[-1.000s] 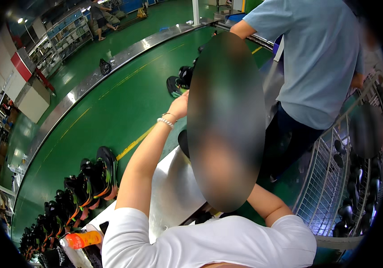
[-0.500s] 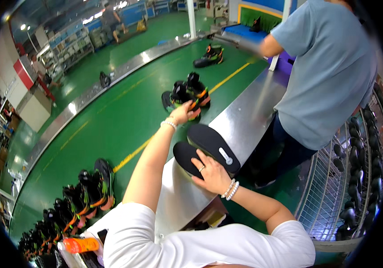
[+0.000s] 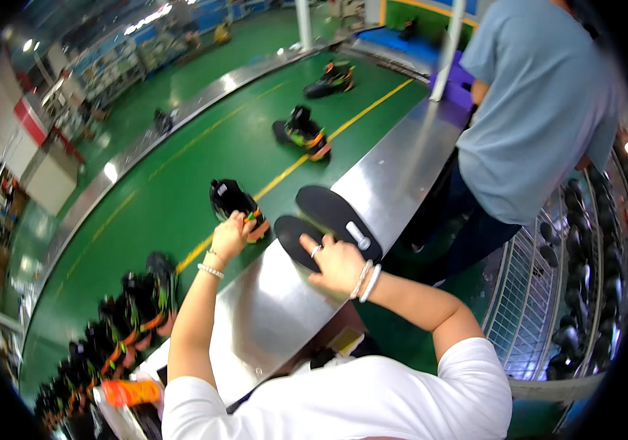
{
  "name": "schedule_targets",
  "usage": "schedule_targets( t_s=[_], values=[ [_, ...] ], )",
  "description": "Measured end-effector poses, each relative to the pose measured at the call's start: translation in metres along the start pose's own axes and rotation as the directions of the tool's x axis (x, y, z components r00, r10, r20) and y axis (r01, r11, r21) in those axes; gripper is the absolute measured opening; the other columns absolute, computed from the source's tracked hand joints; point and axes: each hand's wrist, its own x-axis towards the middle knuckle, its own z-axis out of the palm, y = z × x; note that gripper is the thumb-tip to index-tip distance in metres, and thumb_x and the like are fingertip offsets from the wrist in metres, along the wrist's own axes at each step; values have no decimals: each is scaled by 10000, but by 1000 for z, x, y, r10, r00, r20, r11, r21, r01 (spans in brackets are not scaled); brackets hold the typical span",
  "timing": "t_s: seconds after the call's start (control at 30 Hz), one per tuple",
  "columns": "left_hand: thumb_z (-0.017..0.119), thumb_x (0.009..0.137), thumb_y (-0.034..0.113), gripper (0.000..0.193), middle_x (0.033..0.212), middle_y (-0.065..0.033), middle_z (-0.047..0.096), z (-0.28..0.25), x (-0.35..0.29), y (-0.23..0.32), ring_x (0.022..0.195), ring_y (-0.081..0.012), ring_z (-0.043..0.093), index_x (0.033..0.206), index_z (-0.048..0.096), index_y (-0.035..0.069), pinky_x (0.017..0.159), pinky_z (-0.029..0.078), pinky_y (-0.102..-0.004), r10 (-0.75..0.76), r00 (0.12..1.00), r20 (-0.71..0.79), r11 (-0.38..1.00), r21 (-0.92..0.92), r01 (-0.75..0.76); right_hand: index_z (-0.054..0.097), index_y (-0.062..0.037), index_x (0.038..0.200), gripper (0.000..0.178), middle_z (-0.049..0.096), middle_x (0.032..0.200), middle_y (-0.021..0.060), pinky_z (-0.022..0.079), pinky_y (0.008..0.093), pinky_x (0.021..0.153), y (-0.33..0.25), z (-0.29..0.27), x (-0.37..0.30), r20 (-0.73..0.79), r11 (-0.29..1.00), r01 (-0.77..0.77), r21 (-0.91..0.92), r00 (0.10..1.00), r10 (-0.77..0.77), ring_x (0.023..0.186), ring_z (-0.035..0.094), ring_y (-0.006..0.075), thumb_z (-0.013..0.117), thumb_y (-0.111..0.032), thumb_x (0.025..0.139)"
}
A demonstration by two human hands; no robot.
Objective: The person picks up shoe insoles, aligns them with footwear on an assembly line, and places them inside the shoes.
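My left hand [image 3: 231, 235] is closed on the heel end of a black shoe [image 3: 227, 198] with green and orange trim, over the near side of the green belt [image 3: 182, 176]. The fingertips are partly hidden against it. To the right, two black insoles lie side by side on the metal ledge. My right hand [image 3: 340, 264] rests on the nearer insole [image 3: 293, 236], its fingers apart and stretched out. The farther insole [image 3: 325, 207] has a pale printed mark at its near end.
Another shoe [image 3: 303, 136] sits farther up the belt, with one more shoe [image 3: 331, 79] beyond it. A row of shoes [image 3: 134, 308] lines the left. An orange bottle [image 3: 131, 393] stands lower left. A co-worker [image 3: 537, 110] and a wire rack [image 3: 526, 315] are at the right.
My left hand has drawn one shoe of the pair toward me and left, away from its mate. My right hand stays at the insoles, with its fingers slightly shifted.
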Motion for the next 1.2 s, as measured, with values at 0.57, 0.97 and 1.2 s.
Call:
schedule_targets(
  t_s=[0.57, 0.97, 1.2],
  values=[
    [583, 740, 282, 357, 852, -250, 573, 10, -25, -49, 827, -377, 554, 961, 553, 3, 730, 452, -412, -567, 740, -362, 767, -559, 314, 646, -84, 823, 264, 619, 765, 115, 489, 346, 668, -50, -68, 132, 79, 854, 465, -234, 884, -460, 767, 605, 258, 641, -294, 663],
    [445, 808, 477, 544, 698, -262, 568, -4, -19, -64, 702, -410, 568, 661, 590, -27, 636, 458, -463, -602, 724, -336, 795, -334, 506, 633, -50, 891, 371, 630, 836, 146, 494, 360, 679, -122, -69, 180, 384, 760, 588, -276, 793, -474, 791, 614, 279, 667, -313, 631],
    [582, 736, 253, 319, 774, -225, 594, 3, -40, -84, 760, -334, 599, 874, 554, -33, 640, 462, -371, -466, 871, -157, 708, -657, 260, 612, -17, 932, 254, 605, 937, 177, 486, 370, 746, -132, 44, 223, 174, 960, 274, -61, 950, -260, 888, 589, 296, 510, -157, 747]
  ],
)
